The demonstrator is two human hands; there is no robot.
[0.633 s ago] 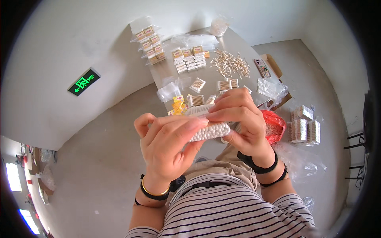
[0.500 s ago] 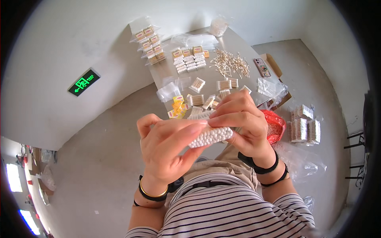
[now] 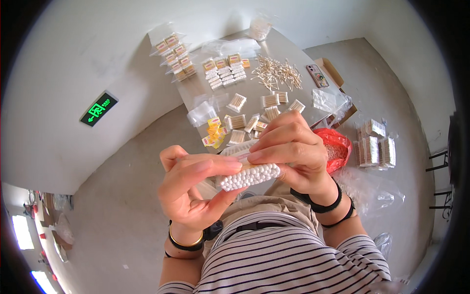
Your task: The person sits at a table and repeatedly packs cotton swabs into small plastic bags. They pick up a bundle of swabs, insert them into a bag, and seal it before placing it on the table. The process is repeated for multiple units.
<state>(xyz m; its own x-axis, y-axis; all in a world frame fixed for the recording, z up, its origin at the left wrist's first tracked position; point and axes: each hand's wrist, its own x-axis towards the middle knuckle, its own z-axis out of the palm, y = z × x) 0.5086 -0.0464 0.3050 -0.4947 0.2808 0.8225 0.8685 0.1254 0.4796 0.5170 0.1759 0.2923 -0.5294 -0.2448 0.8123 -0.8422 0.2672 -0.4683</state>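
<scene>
Between my two hands, above my lap, is a bundle of cotton swabs in a clear plastic bag, its white cotton tips facing me. My left hand pinches its left end, thumb below and fingers on top. Around the right end, my right hand is closed, with its fingertips at the bag's upper edge. Just beyond my hands, several small packs of swabs lie on the table. Yellow printed cards sit at the table's left edge, near clear empty bags.
Stacked swab packs stand farther back, beside loose swabs. A phone lies at the right edge by a cardboard box. A red bag and more swab bundles are to the right.
Both hands and the swab bundle have shifted slightly left and down in view. My left fingers have moved back from the bundle's top toward its left end.
</scene>
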